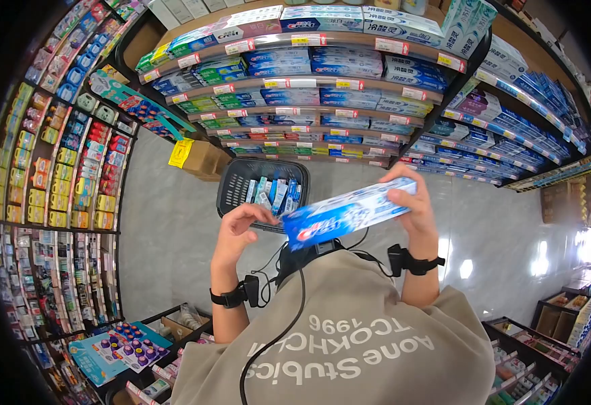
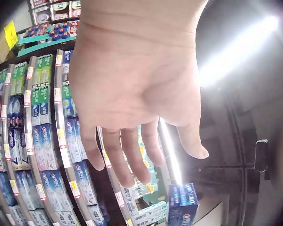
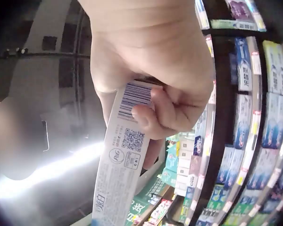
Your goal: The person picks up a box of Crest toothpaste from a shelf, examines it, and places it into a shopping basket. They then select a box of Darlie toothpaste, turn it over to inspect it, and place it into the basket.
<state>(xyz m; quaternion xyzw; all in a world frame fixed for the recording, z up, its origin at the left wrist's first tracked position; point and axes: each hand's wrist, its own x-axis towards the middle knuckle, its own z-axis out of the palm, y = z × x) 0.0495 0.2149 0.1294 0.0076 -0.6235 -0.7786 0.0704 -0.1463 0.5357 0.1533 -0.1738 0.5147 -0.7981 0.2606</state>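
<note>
My right hand (image 1: 413, 202) grips one end of a long blue and white Crest toothpaste box (image 1: 346, 214), fingers curled round it. In the right wrist view, the printed side of the toothpaste box (image 3: 120, 155) shows a barcode and a QR code under the right hand (image 3: 155, 94). My left hand (image 1: 241, 226) is held near the box's far end with its fingers loosely bent and nothing in the palm. In the left wrist view the left hand (image 2: 137, 89) has its fingers spread apart, and the box end (image 2: 183, 205) appears beyond them.
A dark basket (image 1: 227, 182) with several toothpaste boxes (image 1: 278, 196) stands on the grey floor below the left hand. Ahead are curved shelves (image 1: 289, 84) stacked with toothpaste. A cardboard carton (image 1: 204, 162) stands beside the basket. More stocked shelves (image 1: 59, 169) line the left side.
</note>
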